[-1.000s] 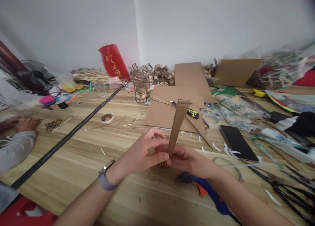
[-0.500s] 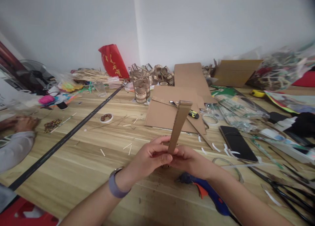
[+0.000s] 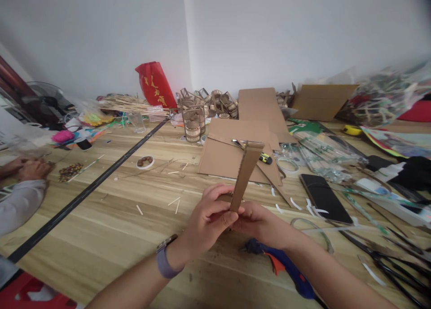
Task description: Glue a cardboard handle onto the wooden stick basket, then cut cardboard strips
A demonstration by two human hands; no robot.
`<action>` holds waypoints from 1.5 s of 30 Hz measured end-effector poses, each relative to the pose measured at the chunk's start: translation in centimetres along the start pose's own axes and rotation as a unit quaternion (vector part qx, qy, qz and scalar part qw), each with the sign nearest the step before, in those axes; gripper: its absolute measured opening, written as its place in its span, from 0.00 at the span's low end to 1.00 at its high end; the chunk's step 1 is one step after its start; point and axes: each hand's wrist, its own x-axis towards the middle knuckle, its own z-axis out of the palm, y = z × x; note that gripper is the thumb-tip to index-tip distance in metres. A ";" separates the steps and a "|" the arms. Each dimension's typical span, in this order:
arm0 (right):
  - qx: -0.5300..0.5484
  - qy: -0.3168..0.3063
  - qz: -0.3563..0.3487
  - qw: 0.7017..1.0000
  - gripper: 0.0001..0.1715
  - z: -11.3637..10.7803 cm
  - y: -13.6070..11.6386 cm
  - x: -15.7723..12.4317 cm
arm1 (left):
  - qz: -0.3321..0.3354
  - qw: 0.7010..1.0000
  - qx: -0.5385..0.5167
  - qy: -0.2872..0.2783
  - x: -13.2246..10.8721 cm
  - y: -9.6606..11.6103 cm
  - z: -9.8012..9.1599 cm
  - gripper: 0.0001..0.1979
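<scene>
Both my hands hold a small basket (image 3: 245,178) by its lower part. Its tall brown cardboard handle rises upright, leaning slightly right, with a flat top; the fingers cover most of its round body. My left hand (image 3: 209,217) wraps around from the left, thumb pressed at the foot of the handle. From the right, my right hand (image 3: 262,223) closes on the base, its fingertips partly hidden. Below my right forearm lies a blue glue gun (image 3: 286,266) with an orange trigger. Behind the handle, a yellow-black utility knife (image 3: 265,157) rests on cardboard sheets (image 3: 220,154).
Similar finished baskets (image 3: 193,122) stand at the wall beside a red bag (image 3: 155,84). A phone (image 3: 325,199), paper strips, tape roll (image 3: 287,164) and black scissors (image 3: 397,268) lie right. At left are a lid of brown beads (image 3: 145,162) and another person's hands (image 3: 32,169).
My left hand and wrist have shifted slightly right, its fingers moving up around the basket. The handle's top has dropped a little. The glue gun lies where it was.
</scene>
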 end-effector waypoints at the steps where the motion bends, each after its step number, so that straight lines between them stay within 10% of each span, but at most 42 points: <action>1: 0.003 -0.001 0.000 1.000 0.19 0.0 0.0 0.0 | 0.002 1.000 0.002 0.003 0.0 -0.1 0.0 0.10; 14: -0.008 0.016 -0.004 1.000 0.21 -0.7 -0.7 -0.9 | 0.019 0.996 0.084 0.028 -0.3 -0.5 0.3 0.14; 24: -0.238 0.148 0.016 0.960 0.21 0.2 -4.9 -1.0 | 0.030 0.992 0.118 0.032 0.0 0.0 0.4 0.21; 45: -0.124 0.190 0.056 0.972 0.21 1.0 -4.0 -0.1 | 0.017 0.987 0.155 0.047 -0.4 -0.2 0.8 0.19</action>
